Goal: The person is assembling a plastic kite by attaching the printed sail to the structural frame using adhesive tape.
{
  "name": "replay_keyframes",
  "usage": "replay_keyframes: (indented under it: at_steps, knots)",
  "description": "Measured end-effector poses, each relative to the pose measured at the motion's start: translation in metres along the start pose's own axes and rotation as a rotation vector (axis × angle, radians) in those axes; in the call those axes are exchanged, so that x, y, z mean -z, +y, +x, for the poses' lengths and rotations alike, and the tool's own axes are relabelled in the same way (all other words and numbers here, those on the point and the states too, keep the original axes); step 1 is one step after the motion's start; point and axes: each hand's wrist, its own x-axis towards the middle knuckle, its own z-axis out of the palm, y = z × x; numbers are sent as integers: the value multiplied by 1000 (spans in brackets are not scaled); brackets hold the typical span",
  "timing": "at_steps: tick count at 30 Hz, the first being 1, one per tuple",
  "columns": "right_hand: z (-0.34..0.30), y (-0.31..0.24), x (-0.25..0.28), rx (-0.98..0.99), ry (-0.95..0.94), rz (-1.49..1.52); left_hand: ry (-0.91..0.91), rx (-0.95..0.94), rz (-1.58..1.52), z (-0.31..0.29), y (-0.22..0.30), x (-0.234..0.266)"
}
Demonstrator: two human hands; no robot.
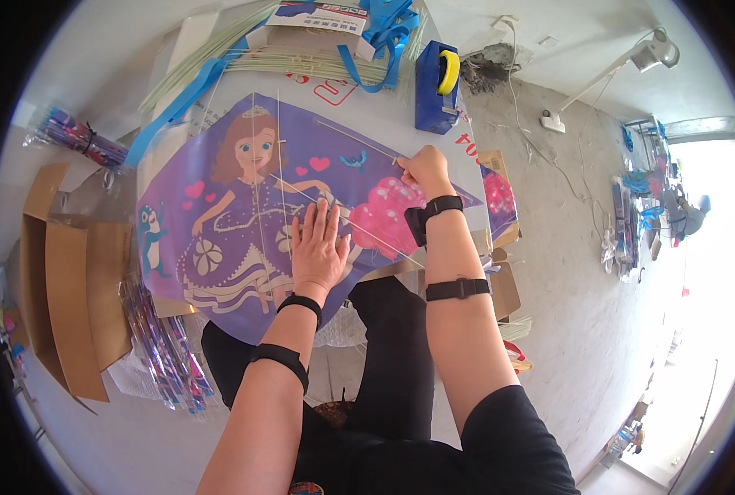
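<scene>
A purple kite (235,190) printed with a princess figure, pink hearts and pink balloons lies spread out before me. Flat on its middle, fingers stretched out, rests my left hand (319,243). Closed fingers of my right hand (427,171) pinch the end of a thin pale rod (355,139) near the kite's right side. Just what the fingertips press there is partly hidden. Another thin rod (388,238) slants across the kite, passing by my left hand. A further rod (280,124) runs upright along the figure.
Beyond the kite stand a blue tape dispenser (436,95) with yellow tape, a small carton (314,29), blue ribbon (384,37) and bundled pale rods (210,70). An opened cardboard box (66,289) and wrapped bundles (165,346) are at the left. A wall-mounted lamp (654,51) juts out at right.
</scene>
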Motion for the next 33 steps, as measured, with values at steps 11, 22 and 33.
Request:
replay_keyframes:
  at_steps: [11,22,33]
  knots:
    - [0,9,15,127,-114,-7,-3,6,-6,0,2,-1]
    - [3,2,13,-91,-91,241,-26,8,-11,-1,1,-1]
    - [9,17,4,-99,76,511,-14,13,12,-5,-4,0]
